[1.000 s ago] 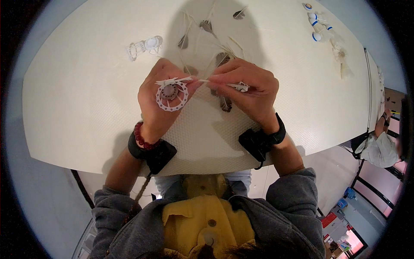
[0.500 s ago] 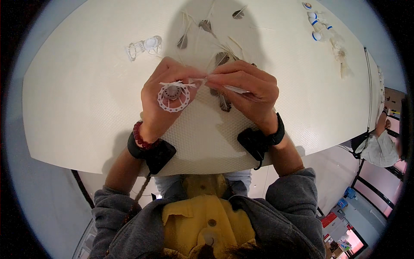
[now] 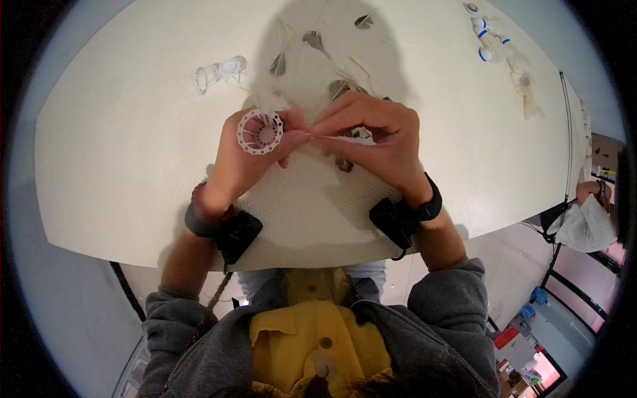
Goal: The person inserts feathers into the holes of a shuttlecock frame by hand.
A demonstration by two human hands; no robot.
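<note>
My left hand (image 3: 229, 156) is closed round a white plastic shuttlecock frame (image 3: 267, 134). The frame's ringed open end is turned up toward me, with its dotted round base visible inside. Pale feather pieces stick up behind the ring. Just to the right, my right hand (image 3: 391, 142) pinches a thin white feather (image 3: 361, 140) between thumb and fingers. Its narrow end meets the left thumb and fingertips, where the exact contact is hidden. Under and behind the right hand lie grey-brown feathers (image 3: 344, 164), partly covered by it.
More white plastic frames (image 3: 219, 73) lie at the far left. Loose dark-tipped feathers (image 3: 278, 64) are scattered at the back middle. White shuttlecock heads with blue bands (image 3: 486, 54) and a pale feathered piece (image 3: 523, 83) rest at far right. Another person's arm (image 3: 592, 191) shows beyond the table.
My left hand has turned, tilting the frame's ring more toward me and shifting it up and slightly left. The right hand's pinch has lowered, opening a gap between thumb and fingers.
</note>
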